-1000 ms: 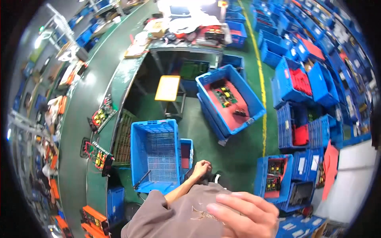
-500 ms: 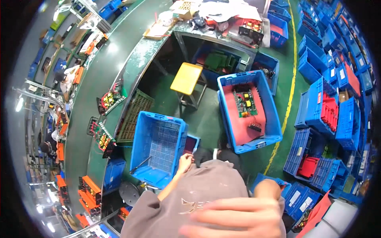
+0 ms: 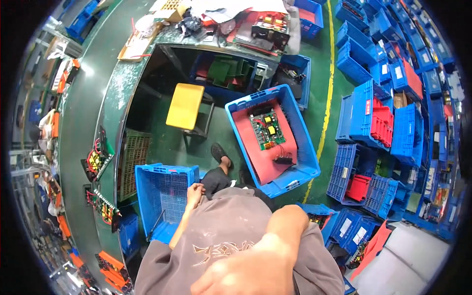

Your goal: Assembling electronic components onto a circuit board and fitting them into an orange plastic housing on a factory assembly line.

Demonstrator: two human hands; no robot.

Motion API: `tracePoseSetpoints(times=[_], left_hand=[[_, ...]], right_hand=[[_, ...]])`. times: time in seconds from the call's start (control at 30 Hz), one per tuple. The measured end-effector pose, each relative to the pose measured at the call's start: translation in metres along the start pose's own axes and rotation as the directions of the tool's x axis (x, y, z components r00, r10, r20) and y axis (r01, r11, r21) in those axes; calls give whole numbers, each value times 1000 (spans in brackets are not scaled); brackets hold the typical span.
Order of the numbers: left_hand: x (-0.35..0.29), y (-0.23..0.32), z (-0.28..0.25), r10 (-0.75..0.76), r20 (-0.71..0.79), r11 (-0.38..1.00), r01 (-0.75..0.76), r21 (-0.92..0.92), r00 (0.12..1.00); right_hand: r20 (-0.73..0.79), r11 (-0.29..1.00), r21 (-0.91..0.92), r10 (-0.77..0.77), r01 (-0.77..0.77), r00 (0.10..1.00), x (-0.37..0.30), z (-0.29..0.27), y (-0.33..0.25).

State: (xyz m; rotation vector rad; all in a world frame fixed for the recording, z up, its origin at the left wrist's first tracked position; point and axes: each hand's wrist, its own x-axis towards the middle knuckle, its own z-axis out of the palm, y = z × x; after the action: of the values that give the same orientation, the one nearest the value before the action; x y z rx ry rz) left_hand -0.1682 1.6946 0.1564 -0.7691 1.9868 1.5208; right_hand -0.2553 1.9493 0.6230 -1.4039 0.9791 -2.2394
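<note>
My left hand (image 3: 195, 192) hangs low beside my leg, near the right rim of an empty-looking blue crate (image 3: 169, 171). Its fingers are curled in, and nothing shows between them. Close in front of my chest is my right hand (image 3: 248, 271), large and bent downward over the grey shirt (image 3: 228, 216). Its fingers are blurred and partly out of sight at the lower edge. Ahead to the right, a blue crate (image 3: 309, 172) lined with red sheet holds a green circuit board (image 3: 267, 129) and a small dark part (image 3: 283, 161).
A yellow-topped stool (image 3: 185, 105) stands ahead, by the workbench (image 3: 120, 93). Circuit boards with wires (image 3: 102, 206) lie along the bench's left side. Stacked blue crates (image 3: 361, 115) line the right beyond a yellow floor line (image 3: 328, 105). White-topped boxes (image 3: 393, 260) stand at lower right.
The view has shifted, so the crates and stool sit farther left. My right hand has turned from spread fingers to bent down. My foot has come into sight near the stool.
</note>
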Motion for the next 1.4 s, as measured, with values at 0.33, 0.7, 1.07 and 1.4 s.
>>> tracePoseSetpoints(times=[0.33,0.7,1.07,1.4], left_hand=[[79,47,-32,-37,-71,985,25,-168,997],[86,49,-51,-274,-345,837,47,-545,898],[133,80,-50,-369,-535,677,-174,-715,761],[152,115,-126,-450,-585,583,-274,-765,675]], right_hand=[[-8,888,-423,-200,178,980,105,-106,29],[-53,968,-42,-250,248,967,211,-126,110],[197,960,221,-219,174,956,292,-183,166],[7,979,22,202,-202,979,279,-243,259]])
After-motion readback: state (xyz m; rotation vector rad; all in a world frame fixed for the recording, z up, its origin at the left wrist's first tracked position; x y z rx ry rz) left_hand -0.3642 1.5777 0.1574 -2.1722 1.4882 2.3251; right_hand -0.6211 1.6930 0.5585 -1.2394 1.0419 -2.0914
